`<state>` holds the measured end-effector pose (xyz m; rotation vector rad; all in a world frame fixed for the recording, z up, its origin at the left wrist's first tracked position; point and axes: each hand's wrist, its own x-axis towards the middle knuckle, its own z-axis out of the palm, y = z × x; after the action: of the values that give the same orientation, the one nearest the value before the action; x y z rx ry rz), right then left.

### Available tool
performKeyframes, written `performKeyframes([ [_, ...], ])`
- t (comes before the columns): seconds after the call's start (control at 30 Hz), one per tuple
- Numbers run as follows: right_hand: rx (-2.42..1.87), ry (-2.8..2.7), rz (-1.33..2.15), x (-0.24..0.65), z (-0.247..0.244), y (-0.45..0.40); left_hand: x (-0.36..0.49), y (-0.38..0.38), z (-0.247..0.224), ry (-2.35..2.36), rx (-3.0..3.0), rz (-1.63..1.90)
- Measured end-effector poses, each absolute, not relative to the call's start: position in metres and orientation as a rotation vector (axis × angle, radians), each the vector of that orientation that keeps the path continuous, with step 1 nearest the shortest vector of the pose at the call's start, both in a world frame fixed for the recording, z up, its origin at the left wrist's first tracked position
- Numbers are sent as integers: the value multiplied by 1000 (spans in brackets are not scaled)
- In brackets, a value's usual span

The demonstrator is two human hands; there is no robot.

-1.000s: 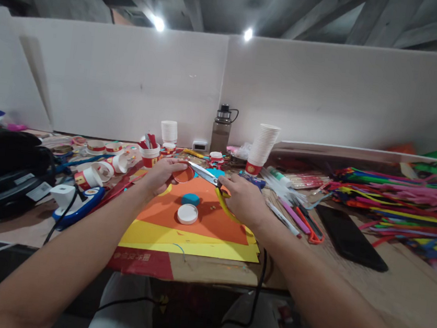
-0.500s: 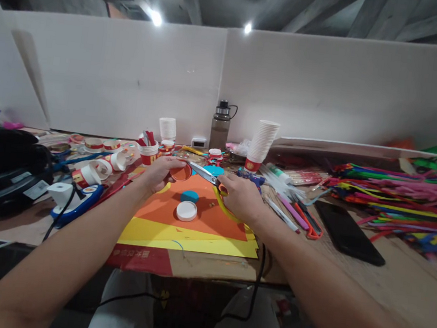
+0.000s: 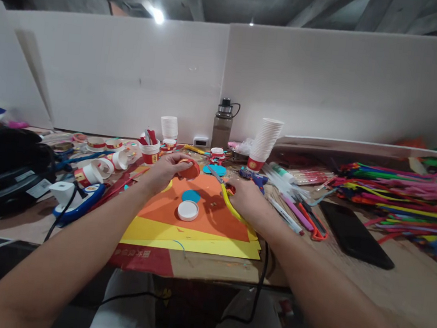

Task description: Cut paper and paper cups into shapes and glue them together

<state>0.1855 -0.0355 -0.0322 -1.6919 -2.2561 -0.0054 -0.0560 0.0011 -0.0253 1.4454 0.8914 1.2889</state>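
My left hand (image 3: 166, 173) pinches a round orange-red paper disc (image 3: 190, 169) over the orange paper. To its right, my right hand (image 3: 244, 196) is closed round the handles of the scissors (image 3: 216, 174), whose blades point up and left, apart from the disc. Beneath both hands, orange sheets (image 3: 204, 220) lie on yellow sheets (image 3: 201, 245). A white round lid (image 3: 188, 210) rests on the orange sheet, against a blue disc (image 3: 191, 196). More blue discs (image 3: 214, 170) lie just beyond the scissors. A yellow strip (image 3: 232, 208) curves beside my right hand.
Behind stand a bottle (image 3: 222, 125), stacked paper cups (image 3: 265, 143) and a cup of red pens (image 3: 150, 151). Cut cups (image 3: 90, 174) and a blue-white power strip (image 3: 82, 204) lie left. Markers (image 3: 296, 211), a phone (image 3: 355, 233) and pipe cleaners (image 3: 415, 202) lie right.
The orange-red disc has turned in my left hand and moved slightly right. The scissor blades, which were at the disc's edge, now sit clear of it.
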Motion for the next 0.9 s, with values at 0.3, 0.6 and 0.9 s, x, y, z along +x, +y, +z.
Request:
performKeyframes([
  [0.3, -1348, -2120, 133, 181, -23, -40, -53, -1, -28, 899, 1478, 1412],
  [0.6, -1238, -1857, 435, 179, -32, -38, -49, 3, -35, 937, 1459, 1480],
  [0.9, -1248, -1756, 1024, 169, -21, -63, -45, 0, -43, 1062, 1578, 1663],
])
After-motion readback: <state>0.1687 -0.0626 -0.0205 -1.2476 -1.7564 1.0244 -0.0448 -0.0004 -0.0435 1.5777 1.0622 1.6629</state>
